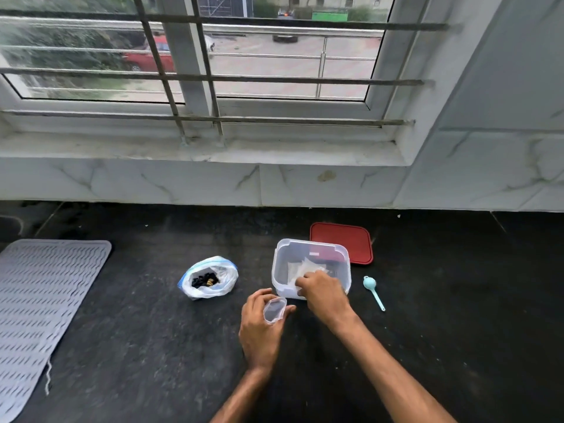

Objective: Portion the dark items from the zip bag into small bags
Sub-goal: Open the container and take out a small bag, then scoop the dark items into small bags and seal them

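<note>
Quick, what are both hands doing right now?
Left hand: holds a small clear bag.
Right hand: inside the plastic box, on the spare bags; grip cannot be told.

Readable text: none that I can make out | zip bag [226, 280]: blue band at its mouth, no print legible to me | clear plastic container [308, 243]: small dark-red patch on its far wall, too small to read | red car [146, 55] beyond the window: blurred, no plate legible
</note>
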### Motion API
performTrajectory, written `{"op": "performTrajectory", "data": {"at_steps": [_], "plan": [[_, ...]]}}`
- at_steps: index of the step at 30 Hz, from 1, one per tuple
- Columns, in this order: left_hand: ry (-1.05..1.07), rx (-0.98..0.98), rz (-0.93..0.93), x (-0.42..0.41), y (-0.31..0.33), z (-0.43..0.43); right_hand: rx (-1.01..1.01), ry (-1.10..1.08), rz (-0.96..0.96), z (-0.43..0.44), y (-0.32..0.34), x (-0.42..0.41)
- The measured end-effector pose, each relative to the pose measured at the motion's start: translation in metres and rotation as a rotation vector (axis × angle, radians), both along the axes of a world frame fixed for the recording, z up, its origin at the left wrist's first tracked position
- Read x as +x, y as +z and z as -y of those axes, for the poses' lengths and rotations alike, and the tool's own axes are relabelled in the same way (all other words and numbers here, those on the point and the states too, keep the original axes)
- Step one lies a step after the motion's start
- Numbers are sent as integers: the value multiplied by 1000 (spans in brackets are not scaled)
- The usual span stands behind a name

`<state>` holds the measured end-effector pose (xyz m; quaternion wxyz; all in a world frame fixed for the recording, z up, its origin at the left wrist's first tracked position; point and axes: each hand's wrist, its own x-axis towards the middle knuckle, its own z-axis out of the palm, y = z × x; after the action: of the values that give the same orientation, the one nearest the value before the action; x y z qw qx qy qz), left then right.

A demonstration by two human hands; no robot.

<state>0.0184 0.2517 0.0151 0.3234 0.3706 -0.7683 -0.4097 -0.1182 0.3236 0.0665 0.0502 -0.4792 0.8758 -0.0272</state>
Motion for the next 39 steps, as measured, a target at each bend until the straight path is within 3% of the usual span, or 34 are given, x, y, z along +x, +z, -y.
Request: {"op": "performTrajectory", "data": {"at_steps": [5, 10, 14, 21, 31, 34, 39], "plan": [[104, 147, 25, -17, -4, -11, -258, -95, 10, -14, -5, -3], [155, 201, 27, -34, -10, -18, -593, -514, 145, -71, -19, -39], [175, 242, 23, -43, -12, -25, -432, -736, 204, -102, -43, -71], [138, 231, -14, -45, -12, -32, -139, -795, 254, -109, -72, -83], [159, 84, 53, -31, -4, -24, -280, -748, 164, -107, -84, -91], [164, 58, 169, -31, -6, -15, -418, -762, 189, -100, -76, -96], [22, 188, 645, -37, -19, -6, -608, -771, 198, -82, -54, -101]]}}
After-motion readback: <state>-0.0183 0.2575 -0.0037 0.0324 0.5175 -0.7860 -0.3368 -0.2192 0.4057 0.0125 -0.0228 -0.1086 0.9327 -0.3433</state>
